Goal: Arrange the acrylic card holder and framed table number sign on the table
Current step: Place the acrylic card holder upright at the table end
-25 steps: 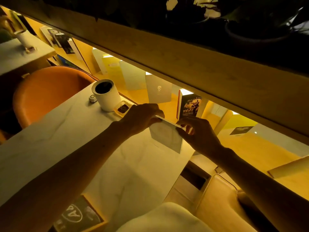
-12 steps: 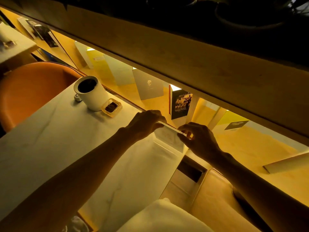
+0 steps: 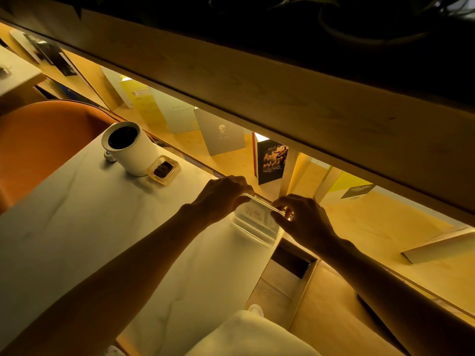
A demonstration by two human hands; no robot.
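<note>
Near edge: pale marble-look table top (image 3: 102, 240), both forearms reaching across it to the far right corner. There the clear acrylic card holder (image 3: 253, 222) stands with its base on the table; left hand (image 3: 221, 199) pinches the left end of its top edge, right hand (image 3: 303, 219) the right end, likely a two-point grip to square it to the table edge. Farther left, white cylindrical mug (image 3: 128, 147) and small amber glass dish (image 3: 164, 169) sit well apart; framed table number sign not visible.
</note>
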